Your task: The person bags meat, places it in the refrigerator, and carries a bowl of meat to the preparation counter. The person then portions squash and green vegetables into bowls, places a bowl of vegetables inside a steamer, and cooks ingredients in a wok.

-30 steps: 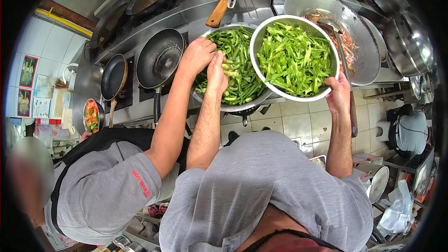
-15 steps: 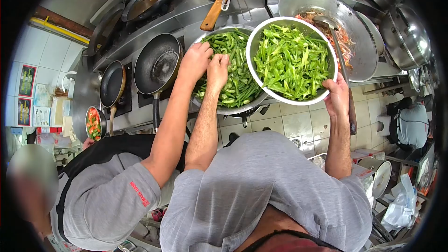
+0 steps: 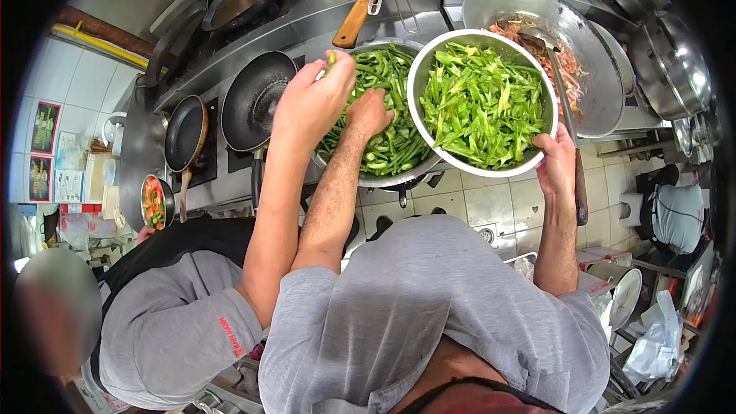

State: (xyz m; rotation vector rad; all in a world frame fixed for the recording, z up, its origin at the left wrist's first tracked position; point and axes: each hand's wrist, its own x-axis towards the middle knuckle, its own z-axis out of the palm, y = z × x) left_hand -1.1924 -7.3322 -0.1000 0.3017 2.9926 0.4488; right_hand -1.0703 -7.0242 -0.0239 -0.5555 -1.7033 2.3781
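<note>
My right hand point(image 3: 556, 162) grips the rim of a steel bowl point(image 3: 415, 100), held tilted and full of bright green sliced vegetables point(image 3: 483, 107). To its left, my left hand point(image 3: 369, 113) reaches into a wide metal pan point(image 3: 383, 181) of green beans and other cut green vegetables point(image 3: 391, 149). Its fingers curl down among them, and what they hold is hidden. Just above my left forearm, a co-worker's hand point(image 3: 316, 96) pinches a small green piece. The bowl overlaps the pan's right edge.
Behind the bowl sits a large wok point(image 3: 602, 100) with shredded orange-pink food and a long-handled ladle point(image 3: 563, 100). Black frying pans point(image 3: 253, 100) stand on the stove at left. A co-worker stands close on my left, beside a small bowl of chopped vegetables point(image 3: 155, 203). Another person point(image 3: 675, 211) is at far right.
The co-worker's hand has lifted from the pan toward me with a green piece. My left hand has shifted slightly right and lower in the pan. My right hand and the bowl barely moved.
</note>
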